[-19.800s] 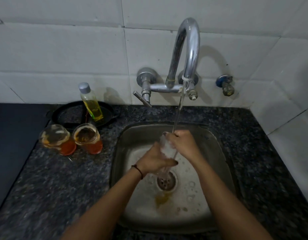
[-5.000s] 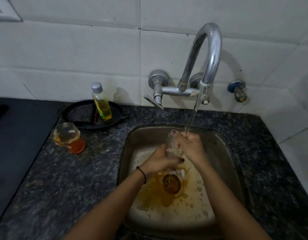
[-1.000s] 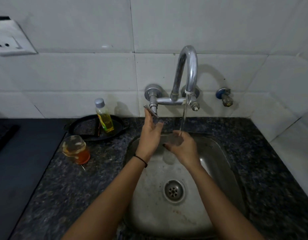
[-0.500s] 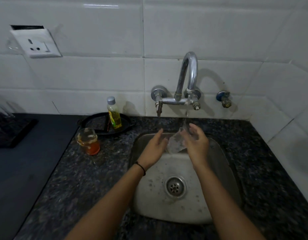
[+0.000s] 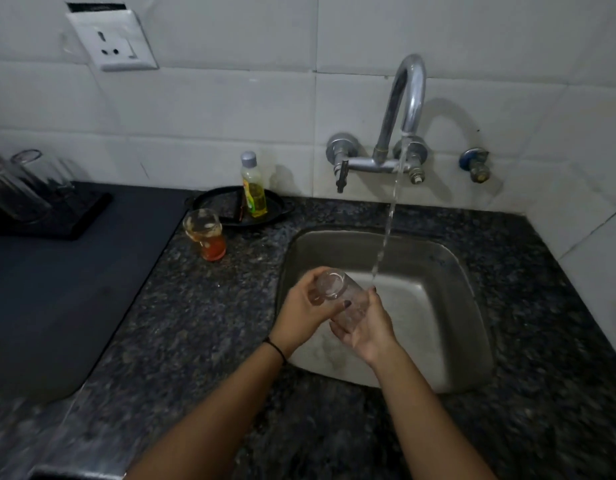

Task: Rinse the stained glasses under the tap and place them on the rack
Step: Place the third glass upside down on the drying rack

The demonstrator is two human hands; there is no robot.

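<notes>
A clear rinsed glass (image 5: pixel 341 299) lies tilted on its side over the left part of the steel sink (image 5: pixel 452 271), its mouth toward the left. My left hand (image 5: pixel 305 315) wraps it from the left and my right hand (image 5: pixel 367 329) cups it from below. Both grip it. Water runs from the tap (image 5: pixel 405 109) in a thin stream just right of the glass. A stained glass (image 5: pixel 204 233) with orange residue stands on the counter left of the sink. At the far left a black rack (image 5: pixel 74 216) holds clear upturned glasses (image 5: pixel 29 181).
A yellow liquid bottle (image 5: pixel 253 188) stands on a black dish (image 5: pixel 213 202) behind the stained glass. A wall socket (image 5: pixel 111 39) sits on the tiled wall at upper left. A dark mat (image 5: pixel 57 299) covers the counter's left side. A small valve (image 5: pixel 474 166) protrudes right of the tap.
Both hands have carried the glass down and left, out of the water stream. The view has widened leftward, bringing the rack with its glasses into sight.
</notes>
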